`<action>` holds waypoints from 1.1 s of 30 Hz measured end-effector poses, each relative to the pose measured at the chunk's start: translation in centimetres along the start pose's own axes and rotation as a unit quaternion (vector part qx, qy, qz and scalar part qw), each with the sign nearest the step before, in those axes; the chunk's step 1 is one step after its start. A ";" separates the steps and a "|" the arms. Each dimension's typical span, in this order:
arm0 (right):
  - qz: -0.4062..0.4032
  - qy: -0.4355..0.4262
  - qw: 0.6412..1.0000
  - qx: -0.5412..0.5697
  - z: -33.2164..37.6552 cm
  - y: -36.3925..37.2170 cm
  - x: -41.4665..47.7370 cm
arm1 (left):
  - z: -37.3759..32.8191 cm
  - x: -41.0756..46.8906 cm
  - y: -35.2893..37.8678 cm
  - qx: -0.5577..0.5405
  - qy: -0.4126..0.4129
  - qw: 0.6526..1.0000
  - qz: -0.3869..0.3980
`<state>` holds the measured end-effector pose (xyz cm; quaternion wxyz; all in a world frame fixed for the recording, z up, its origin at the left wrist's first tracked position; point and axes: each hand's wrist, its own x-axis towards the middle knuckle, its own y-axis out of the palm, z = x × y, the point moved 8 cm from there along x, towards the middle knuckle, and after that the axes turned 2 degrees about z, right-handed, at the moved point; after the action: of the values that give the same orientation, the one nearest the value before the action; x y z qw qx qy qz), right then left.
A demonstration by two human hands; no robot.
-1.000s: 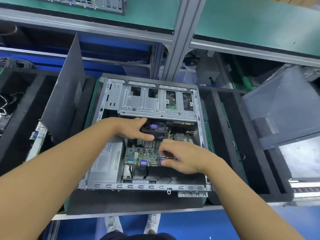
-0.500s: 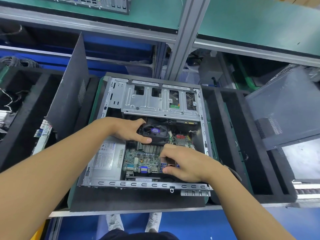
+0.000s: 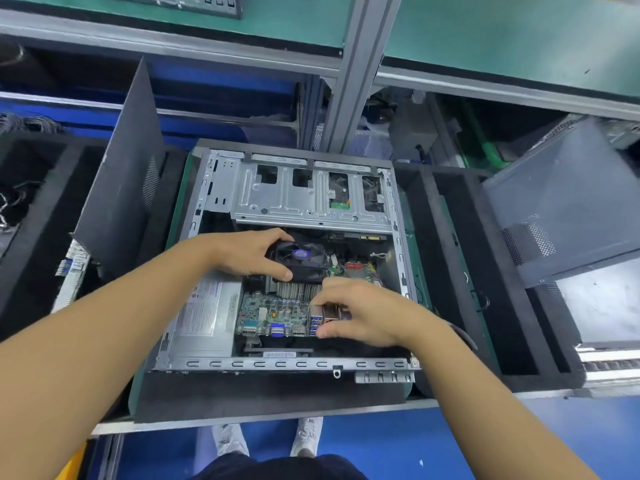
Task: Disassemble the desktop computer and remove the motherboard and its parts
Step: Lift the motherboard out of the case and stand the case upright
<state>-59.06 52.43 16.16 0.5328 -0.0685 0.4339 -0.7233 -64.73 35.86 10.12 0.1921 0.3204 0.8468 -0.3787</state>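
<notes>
The motherboard (image 3: 277,313) lies in the open computer case (image 3: 277,364) (power supply (image 3: 204,317) just left), the left hand (image 3: 249,252) curling its fingers round the fan (image 3: 306,259), the right hand (image 3: 363,313) pinching the near metal port block (image 3: 329,311).

Motherboard (image 3: 273,311) partly beneath both hands (image 3: 249,252) (image 3: 367,313)

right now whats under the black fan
A finned metal heatsink shows under the fan, above the green motherboard. The left hand grips the fan; anything beneath the heatsink is covered.
</notes>
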 end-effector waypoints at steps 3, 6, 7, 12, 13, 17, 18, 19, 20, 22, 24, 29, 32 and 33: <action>0.025 -0.002 0.999 0.025 -0.2 -0.6 0.5 | 0.2 0.0 -0.1 -0.012 0.001 1.000 0.003; 0.044 0.003 0.998 0.052 -0.3 -0.8 0.6 | 0.3 0.0 0.1 -0.046 -0.003 0.999 0.012; 0.052 0.005 0.997 0.052 -0.3 -0.8 0.7 | 0.3 0.0 0.2 -0.049 -0.004 0.999 0.014; 0.083 0.002 0.995 0.055 0.2 -0.7 1.5 | 0.5 0.3 0.0 -0.003 0.001 1.000 -0.002; 0.080 0.005 0.995 0.062 0.2 -0.8 1.4 | 0.4 0.4 0.0 0.002 0.003 1.000 0.002; 0.071 0.010 0.994 0.084 -0.2 -0.7 1.2 | 0.3 0.5 0.2 -0.003 0.006 1.000 0.018; 0.070 0.010 0.994 0.089 -0.3 -0.7 1.1 | 0.1 0.4 0.2 0.001 0.008 1.000 0.016; 0.069 0.010 0.994 0.089 -0.4 -0.6 1.0 | 0.0 0.4 0.2 0.007 0.010 1.000 0.011; 0.069 0.010 0.994 0.088 -0.4 -0.5 1.0 | 0.0 0.2 0.1 0.014 0.010 1.000 0.005; 0.066 0.012 0.994 0.081 -0.5 -0.4 0.9 | -0.1 0.1 0.1 0.018 0.013 1.000 -0.005; 0.060 0.009 0.997 0.056 -0.5 -0.4 0.8 | -0.2 0.0 0.2 0.011 0.014 1.000 -0.006; 0.001 0.001 0.999 -0.047 0.0 0.2 0.8 | -0.6 -0.3 0.0 0.000 0.026 1.000 -0.013; -0.021 -0.012 0.997 -0.071 0.2 0.5 0.8 | -0.8 -0.5 -0.1 -0.007 0.026 0.999 -0.018; -0.030 -0.015 0.997 -0.064 0.2 0.4 0.8 | -0.9 -0.6 -0.2 -0.014 0.026 0.999 -0.024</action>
<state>-59.00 51.62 15.70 0.5115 -0.1264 0.4694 -0.7086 -64.53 36.18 11.17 0.1648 0.3068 0.8642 -0.3631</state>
